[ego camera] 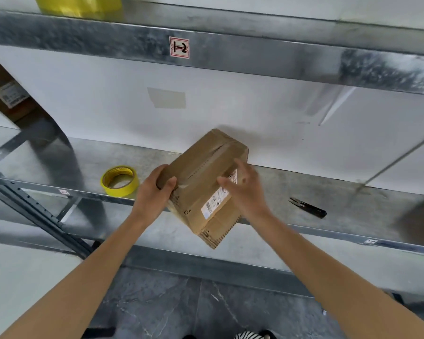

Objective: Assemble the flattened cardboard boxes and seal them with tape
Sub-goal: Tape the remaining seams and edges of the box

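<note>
While left hand [154,192] grips box [203,177], right [244,189] splayed.

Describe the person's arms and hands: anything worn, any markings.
The left hand and right hand are bare: no gloves, rings or watch visible. The left arm and right arm are uncovered to the frame's edge, with no sleeves or markings in view.

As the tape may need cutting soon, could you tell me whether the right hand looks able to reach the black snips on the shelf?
Probably yes: the right hand is open over the box, and only bare shelf lies between it and the snips.
</note>
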